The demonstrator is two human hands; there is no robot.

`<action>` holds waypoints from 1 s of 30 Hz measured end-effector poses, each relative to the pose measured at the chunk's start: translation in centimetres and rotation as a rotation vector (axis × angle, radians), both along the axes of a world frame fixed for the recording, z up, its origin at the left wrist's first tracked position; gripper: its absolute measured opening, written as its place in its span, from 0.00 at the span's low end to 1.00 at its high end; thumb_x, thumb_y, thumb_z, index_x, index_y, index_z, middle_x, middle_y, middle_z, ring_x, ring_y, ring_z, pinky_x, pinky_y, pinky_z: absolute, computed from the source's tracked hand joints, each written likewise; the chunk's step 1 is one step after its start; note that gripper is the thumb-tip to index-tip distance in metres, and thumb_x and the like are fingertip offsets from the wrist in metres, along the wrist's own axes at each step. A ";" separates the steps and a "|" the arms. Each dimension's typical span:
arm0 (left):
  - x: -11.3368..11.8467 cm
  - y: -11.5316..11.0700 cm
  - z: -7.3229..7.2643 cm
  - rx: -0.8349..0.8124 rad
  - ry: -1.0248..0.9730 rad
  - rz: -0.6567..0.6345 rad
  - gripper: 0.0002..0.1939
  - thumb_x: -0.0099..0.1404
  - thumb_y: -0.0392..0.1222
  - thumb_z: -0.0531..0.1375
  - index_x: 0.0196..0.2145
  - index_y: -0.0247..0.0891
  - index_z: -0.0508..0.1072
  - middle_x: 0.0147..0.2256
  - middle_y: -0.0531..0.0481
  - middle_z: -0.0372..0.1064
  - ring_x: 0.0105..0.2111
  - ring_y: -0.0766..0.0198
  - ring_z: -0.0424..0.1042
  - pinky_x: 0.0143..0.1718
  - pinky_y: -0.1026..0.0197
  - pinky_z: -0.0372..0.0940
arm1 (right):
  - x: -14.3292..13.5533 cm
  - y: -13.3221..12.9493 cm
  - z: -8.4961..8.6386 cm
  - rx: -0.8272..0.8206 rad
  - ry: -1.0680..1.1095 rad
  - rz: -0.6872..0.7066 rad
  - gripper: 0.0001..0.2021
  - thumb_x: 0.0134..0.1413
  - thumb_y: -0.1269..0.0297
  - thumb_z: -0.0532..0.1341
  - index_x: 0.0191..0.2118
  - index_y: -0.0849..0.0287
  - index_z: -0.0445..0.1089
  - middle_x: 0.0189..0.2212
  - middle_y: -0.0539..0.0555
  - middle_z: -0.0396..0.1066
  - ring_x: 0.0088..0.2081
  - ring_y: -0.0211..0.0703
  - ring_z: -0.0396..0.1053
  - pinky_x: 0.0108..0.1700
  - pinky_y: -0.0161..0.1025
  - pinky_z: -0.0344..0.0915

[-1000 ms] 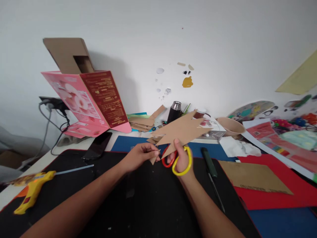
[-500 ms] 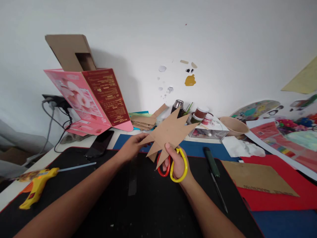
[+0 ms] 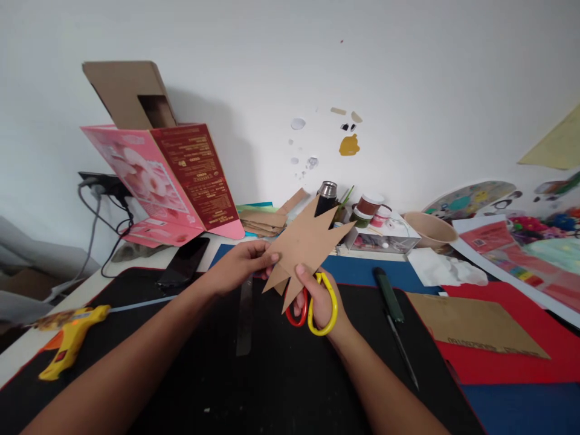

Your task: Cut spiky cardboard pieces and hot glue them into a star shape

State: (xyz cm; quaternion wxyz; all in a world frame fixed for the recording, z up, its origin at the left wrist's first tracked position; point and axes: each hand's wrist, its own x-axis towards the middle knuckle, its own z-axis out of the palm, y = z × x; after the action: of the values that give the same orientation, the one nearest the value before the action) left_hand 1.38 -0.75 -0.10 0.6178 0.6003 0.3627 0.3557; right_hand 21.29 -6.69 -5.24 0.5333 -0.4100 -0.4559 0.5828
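A brown cardboard cutout [image 3: 306, 238] with several pointed spikes is held up between both hands above the black mat. My left hand [image 3: 251, 263] pinches its left edge, thumb on the front face and fingers behind. My right hand [image 3: 319, 299] presses its thumb on the lower part of the cutout. The same hand carries scissors [image 3: 334, 308] with one red and one yellow handle loop. Their blades are hidden behind the cardboard. Part of another cardboard layer shows behind the lower spikes.
A yellow glue gun [image 3: 72, 341] lies at the left, near a black phone [image 3: 185, 263]. A pink box [image 3: 167, 181] stands behind. To the right are a green utility knife [image 3: 388, 296], a pen [image 3: 402, 350] and a cardboard sheet [image 3: 493, 323] on red paper. Paint jars [image 3: 369, 205] stand at the back.
My left hand has shifted right along the cutout, its thumb now on the front face, covering a left spike. The cutout has tilted slightly and moved a little left.
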 end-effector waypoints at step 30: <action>0.8 0.4 -2.7 -0.168 -0.214 0.067 0.23 0.56 0.57 0.77 0.30 0.35 0.76 0.28 0.51 0.72 0.26 0.67 0.68 0.29 0.65 0.62 | 0.0 0.1 0.6 -0.126 0.166 0.127 0.37 0.53 0.26 0.65 0.15 0.57 0.64 0.09 0.48 0.59 0.12 0.35 0.57 0.16 0.32 0.52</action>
State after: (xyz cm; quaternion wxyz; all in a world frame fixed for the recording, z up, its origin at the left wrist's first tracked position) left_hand 2.17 -0.31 -2.81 0.6890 0.4925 0.3430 0.4064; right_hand 21.32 -6.60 -4.61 0.5043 -0.3632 -0.3975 0.6751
